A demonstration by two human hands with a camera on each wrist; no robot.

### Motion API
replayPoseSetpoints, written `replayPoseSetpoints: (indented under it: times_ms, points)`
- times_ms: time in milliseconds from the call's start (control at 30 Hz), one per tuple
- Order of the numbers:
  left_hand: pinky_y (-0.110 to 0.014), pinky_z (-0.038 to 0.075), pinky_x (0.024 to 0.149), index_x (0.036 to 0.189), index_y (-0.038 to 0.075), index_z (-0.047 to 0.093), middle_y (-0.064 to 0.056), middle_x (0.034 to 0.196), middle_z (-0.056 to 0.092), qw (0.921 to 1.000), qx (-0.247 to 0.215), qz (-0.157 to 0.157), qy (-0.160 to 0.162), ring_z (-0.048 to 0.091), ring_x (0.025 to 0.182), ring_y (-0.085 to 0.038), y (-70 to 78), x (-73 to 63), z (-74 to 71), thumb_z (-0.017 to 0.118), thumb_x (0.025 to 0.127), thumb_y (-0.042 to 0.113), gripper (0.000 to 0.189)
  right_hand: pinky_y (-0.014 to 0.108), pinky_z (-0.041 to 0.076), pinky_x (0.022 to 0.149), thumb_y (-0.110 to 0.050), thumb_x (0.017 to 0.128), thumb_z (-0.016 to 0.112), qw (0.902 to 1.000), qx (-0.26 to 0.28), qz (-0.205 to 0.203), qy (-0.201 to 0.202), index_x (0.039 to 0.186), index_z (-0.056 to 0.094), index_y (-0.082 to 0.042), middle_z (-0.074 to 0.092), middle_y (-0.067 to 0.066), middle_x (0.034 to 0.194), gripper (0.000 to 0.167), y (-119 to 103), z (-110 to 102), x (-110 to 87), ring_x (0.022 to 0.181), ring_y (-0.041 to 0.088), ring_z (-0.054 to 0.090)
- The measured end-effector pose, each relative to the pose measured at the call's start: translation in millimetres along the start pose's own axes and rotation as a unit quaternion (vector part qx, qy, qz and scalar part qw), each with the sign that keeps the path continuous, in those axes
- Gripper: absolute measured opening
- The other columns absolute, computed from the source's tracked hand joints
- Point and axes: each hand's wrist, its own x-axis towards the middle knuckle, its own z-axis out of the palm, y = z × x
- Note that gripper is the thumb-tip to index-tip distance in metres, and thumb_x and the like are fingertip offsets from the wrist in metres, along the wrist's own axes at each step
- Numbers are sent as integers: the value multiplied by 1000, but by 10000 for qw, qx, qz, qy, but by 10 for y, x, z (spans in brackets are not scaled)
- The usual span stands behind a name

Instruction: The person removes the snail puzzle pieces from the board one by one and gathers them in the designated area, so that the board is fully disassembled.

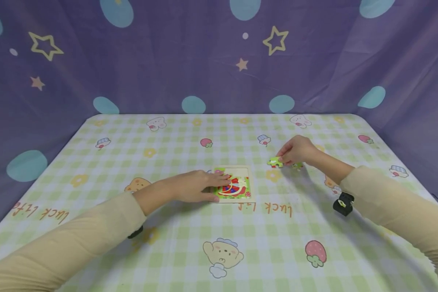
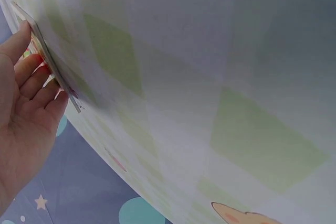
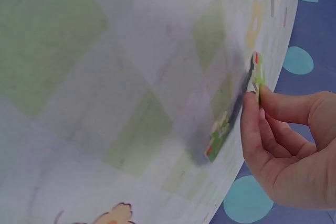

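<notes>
Green puzzle piece (image 1: 274, 162) is pinched in right hand (image 1: 297, 150); loose left hand (image 1: 194, 186) touches puzzle board (image 1: 252, 185). Picking-up, probably; carrying needs care.

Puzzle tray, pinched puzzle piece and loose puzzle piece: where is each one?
Puzzle tray (image 1: 252, 184): head view, right rim.
Pinched puzzle piece (image 1: 275, 162): head view, green printed face.
Loose puzzle piece (image 3: 216, 143): right wrist view, green part.

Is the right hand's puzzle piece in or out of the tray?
Out. In the head view, the right hand pinches the green puzzle piece away from the puzzle tray, tablecloth showing between them.
</notes>
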Motion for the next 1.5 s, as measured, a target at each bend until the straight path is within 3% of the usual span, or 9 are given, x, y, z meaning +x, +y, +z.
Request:
replayPoseSetpoints:
  times_ms: [167,400,1200,1500]
  points:
    - [-43,26,121,148,22,37,0,159,28,10000,12,-23,-10,26,148,-19,-11,5,10,58,94,40,61,23,58,64,-8,82,73,9992,-385,-55,26,94,74,2,73,-3,68,16,10,-14,16,60,5,68]
    - [-43,25,121,148,22,37,0,159,28,10000,13,-53,2,26,148,-18,-12,4,15,58,94,40,61,19,46,57,-11,80,75,9950,-928,-235,270,87,76,-2,70,-6,62,12,18,-14,0,55,3,60]
    - [-43,25,121,148,19,39,-1,158,29,10000,-12,16,43,27,148,-19,8,8,6,59,94,38,60,23,44,67,-14,79,76,9890,-1221,-524,657,84,78,-8,74,-1,69,8,20,36,-48,60,7,59]
    - [-43,25,121,148,20,39,1,158,29,10000,12,0,44,26,148,-18,-3,13,12,59,94,39,61,40,50,84,-12,79,76,9881,-1216,-565,758,83,78,-8,76,4,76,6,11,63,-67,73,16,64]
